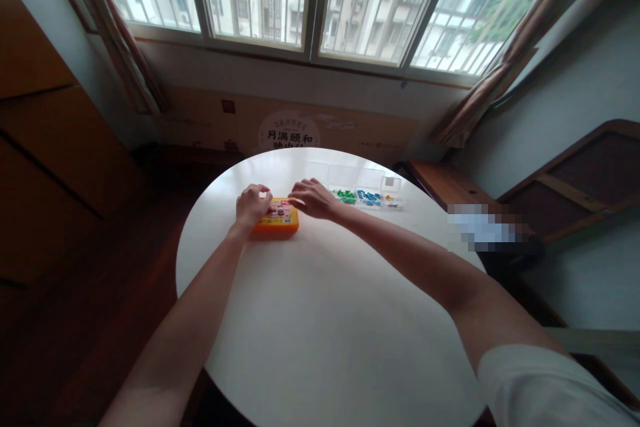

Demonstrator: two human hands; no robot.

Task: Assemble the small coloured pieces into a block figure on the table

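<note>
Box of orange plastic with printed top (275,231) lies left of frame centre on a round white table (345,327), and I judge two-handed handling underway, curled left hand (251,205) and bent right hand (315,199) about its upper corners, pinching or not I can't tell remotely, next calling for steady bracing.

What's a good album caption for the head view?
Left hand and right hand at an orange box on a white table, near clear plastic cases of green pieces and blue pieces.

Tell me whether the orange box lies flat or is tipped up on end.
Flat: the orange box sits on the white table, its printed top facing up, its orange side below.
</note>
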